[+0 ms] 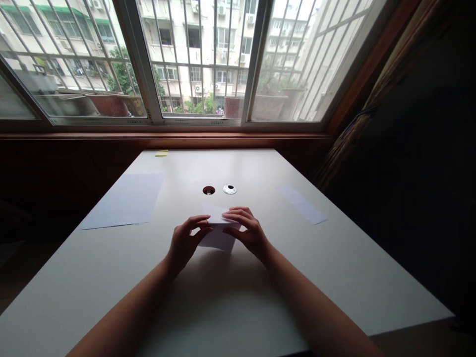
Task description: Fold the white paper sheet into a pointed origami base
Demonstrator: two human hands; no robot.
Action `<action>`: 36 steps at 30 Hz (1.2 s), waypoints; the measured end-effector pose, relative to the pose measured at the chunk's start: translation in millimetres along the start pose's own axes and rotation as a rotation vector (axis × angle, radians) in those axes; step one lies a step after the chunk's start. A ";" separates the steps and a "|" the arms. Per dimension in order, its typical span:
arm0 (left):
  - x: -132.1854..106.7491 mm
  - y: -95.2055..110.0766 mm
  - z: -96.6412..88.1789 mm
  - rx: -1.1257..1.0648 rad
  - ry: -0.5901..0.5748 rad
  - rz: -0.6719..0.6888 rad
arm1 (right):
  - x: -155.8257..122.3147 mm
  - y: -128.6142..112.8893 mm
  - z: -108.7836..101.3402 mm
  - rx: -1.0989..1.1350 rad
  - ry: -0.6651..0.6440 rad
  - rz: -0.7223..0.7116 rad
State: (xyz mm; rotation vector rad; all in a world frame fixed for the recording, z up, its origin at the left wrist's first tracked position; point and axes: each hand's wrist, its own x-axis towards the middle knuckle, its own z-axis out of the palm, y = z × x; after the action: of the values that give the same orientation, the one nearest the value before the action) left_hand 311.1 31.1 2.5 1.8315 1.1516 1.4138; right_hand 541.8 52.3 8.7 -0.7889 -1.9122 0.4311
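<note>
A sheet of white paper [219, 239] with a fold across it is held above the middle of the table. The front part of the sheet hangs down toward me in shadow, and the lighter back part reaches away past the fold. My left hand [189, 238] pinches the left end of the fold between thumb and fingers. At the right end, my right hand [249, 229] grips the sheet, fingers over the top and thumb on the near side. Part of the sheet is hidden behind my fingers.
On the white table [92, 297] lies a large paper sheet [126, 201] at left and a paper strip [303, 204] at right. Beyond my hands are a round hole [208, 190] and a ring-shaped cover [229, 189]. Yellow sticky notes [161, 153] lie at the far edge.
</note>
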 end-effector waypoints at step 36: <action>7.3 -5.2 -2.8 0.475 0.026 0.612 | -5.9 -12.1 4.6 -0.227 0.127 -0.240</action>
State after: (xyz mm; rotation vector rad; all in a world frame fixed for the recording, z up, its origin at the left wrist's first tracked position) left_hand 307.5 39.8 2.5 2.6755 1.0444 1.5692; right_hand 535.4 39.7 10.0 -0.7018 -1.9272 0.0155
